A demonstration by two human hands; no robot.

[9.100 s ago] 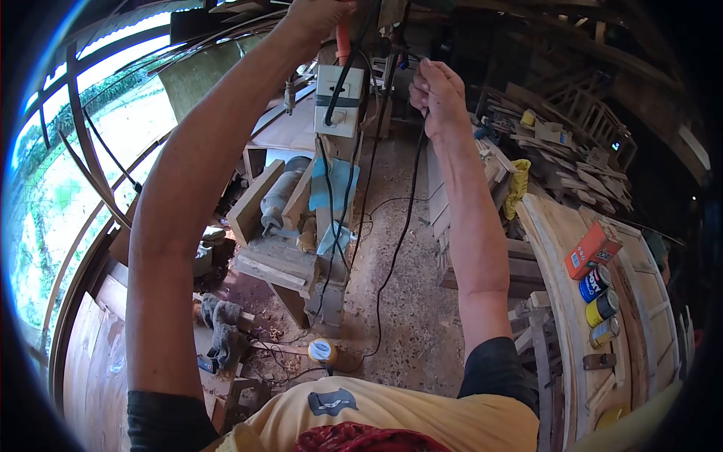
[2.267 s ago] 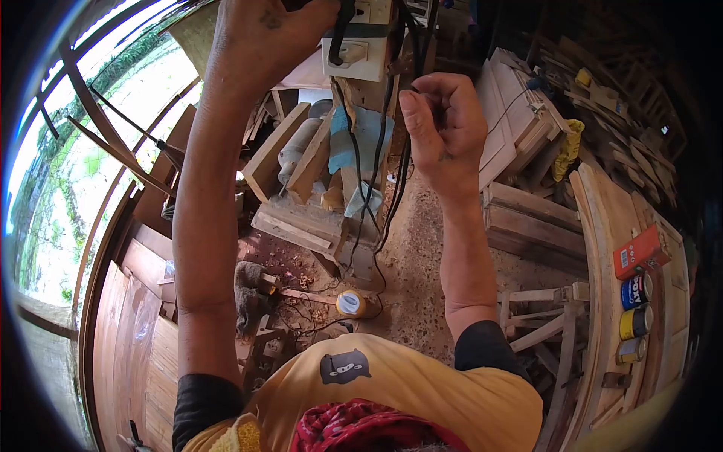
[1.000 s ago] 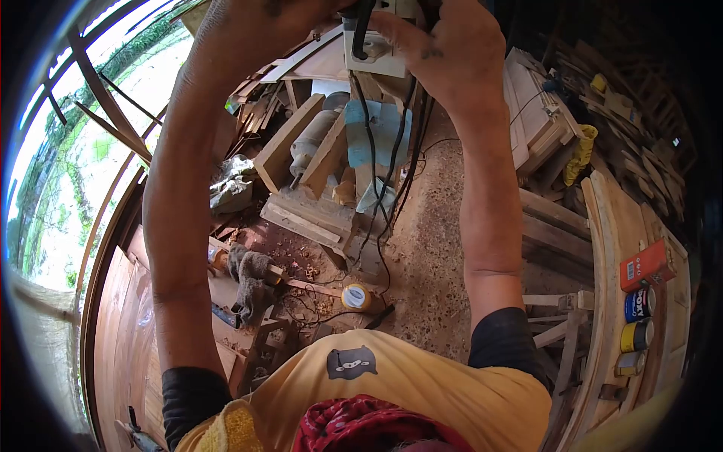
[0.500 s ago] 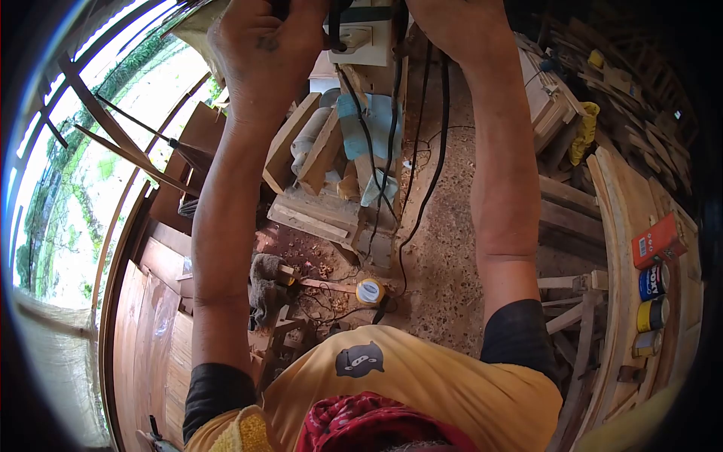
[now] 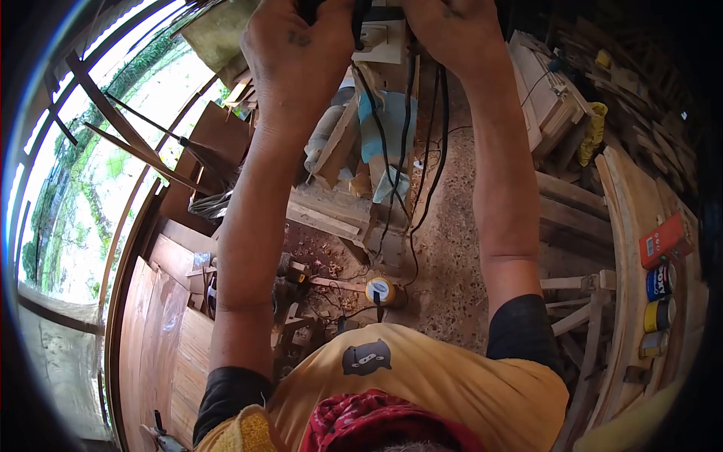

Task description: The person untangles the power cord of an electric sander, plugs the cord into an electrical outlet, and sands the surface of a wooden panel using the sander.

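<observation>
At the top edge my left hand [image 5: 301,45] is closed, its fingers bent around something dark that the frame cuts off. My right hand [image 5: 456,34] is beside it with curled fingers, mostly hidden above the frame; what it grips cannot be made out. Between the two hands is a pale electrical outlet box [image 5: 389,45], with a black plug [image 5: 360,32] at its left side, against my left hand. Black cords [image 5: 409,102] hang from around the box and my right hand toward the floor.
Below the outlet are a blue translucent plastic piece [image 5: 392,124] and a wooden stand [image 5: 324,211]. A yellow can-like item [image 5: 382,292] is on the shaving-strewn floor [image 5: 448,279]. Boards [image 5: 181,331] lean left. On the right, a red box [image 5: 663,241] and several cans stand on wood.
My left hand has shifted slightly right in view, closer to my right hand. The outlet box and background also appear shifted a little right. Both hands keep their closed shape.
</observation>
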